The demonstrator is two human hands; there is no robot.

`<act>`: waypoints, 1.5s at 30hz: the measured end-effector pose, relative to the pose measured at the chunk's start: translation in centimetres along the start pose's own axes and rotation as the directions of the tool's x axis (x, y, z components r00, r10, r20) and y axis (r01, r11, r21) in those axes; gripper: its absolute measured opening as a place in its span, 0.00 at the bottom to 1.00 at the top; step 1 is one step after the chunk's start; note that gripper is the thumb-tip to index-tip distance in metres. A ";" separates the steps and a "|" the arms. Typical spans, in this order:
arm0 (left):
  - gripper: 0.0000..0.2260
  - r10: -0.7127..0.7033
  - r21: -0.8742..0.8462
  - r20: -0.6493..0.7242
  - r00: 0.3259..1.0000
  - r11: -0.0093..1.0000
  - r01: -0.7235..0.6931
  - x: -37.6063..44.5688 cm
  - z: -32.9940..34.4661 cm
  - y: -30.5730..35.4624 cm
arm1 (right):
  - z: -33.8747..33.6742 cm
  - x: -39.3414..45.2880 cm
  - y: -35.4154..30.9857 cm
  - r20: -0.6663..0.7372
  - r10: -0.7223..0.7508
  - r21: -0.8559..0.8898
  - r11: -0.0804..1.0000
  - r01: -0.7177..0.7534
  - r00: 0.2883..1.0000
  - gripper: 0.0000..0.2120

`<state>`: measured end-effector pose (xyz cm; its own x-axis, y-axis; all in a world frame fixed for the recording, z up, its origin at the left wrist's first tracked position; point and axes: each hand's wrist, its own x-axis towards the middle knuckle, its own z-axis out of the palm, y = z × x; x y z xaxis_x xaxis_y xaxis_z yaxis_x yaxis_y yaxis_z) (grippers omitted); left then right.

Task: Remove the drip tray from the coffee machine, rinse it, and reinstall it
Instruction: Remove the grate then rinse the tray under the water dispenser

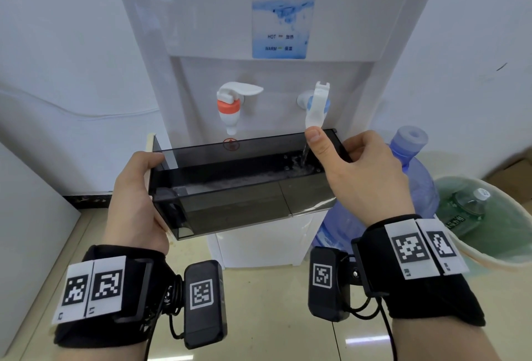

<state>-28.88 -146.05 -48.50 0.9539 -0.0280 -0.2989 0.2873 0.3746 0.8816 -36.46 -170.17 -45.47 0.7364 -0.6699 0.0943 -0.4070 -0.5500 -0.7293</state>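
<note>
Tray: one dark drip tray (244,187), held in the air under the dispenser's (273,29) taps, long axis left to right between the hands.
Left hand (138,196): grips the tray's left end, thumb over the rim.
Right hand (359,176): thumb presses the blue tap's (315,107) lever; fingers curl behind the tray's right end.
Water: streams into the right end, nearer the right hand.
Step, as I judge: rinsing; tipping out comes next.
Count: two taps, one red (230,110), one blue; one jug (403,182); one bin (489,216).

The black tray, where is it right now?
In the head view the drip tray is in the middle, held up under the water dispenser. The left hand grips its left end, and water pours in under the blue tap.
</note>
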 end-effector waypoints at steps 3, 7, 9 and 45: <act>0.14 -0.001 0.003 0.002 1.000 1.000 0.001 0.1 -0.1 0.0 | 0.1 0.0 -0.1 0.000 0.005 0.005 1.000 -0.005 1.000 0.38; 0.10 0.008 0.007 0.002 1.000 1.000 -0.008 0.2 -0.2 0.1 | 0.3 0.0 -0.2 -0.001 0.006 0.010 1.000 -0.006 1.000 0.38; 0.10 0.011 0.009 0.001 1.000 1.000 -0.011 0.3 -0.2 0.1 | 0.2 0.0 -0.2 -0.005 0.006 0.011 1.000 -0.006 1.000 0.37; 0.14 0.017 -0.041 0.034 0.999 0.999 -0.016 0.4 -0.4 0.2 | 0.3 0.1 -1.0 -0.013 -0.012 -0.007 1.000 0.011 1.000 0.38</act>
<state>-28.43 -145.63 -48.61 0.9611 -0.0526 -0.2713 0.2683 0.4124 0.8706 -35.89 -169.55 -44.92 0.7341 -0.6698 0.1112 -0.4022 -0.5610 -0.7236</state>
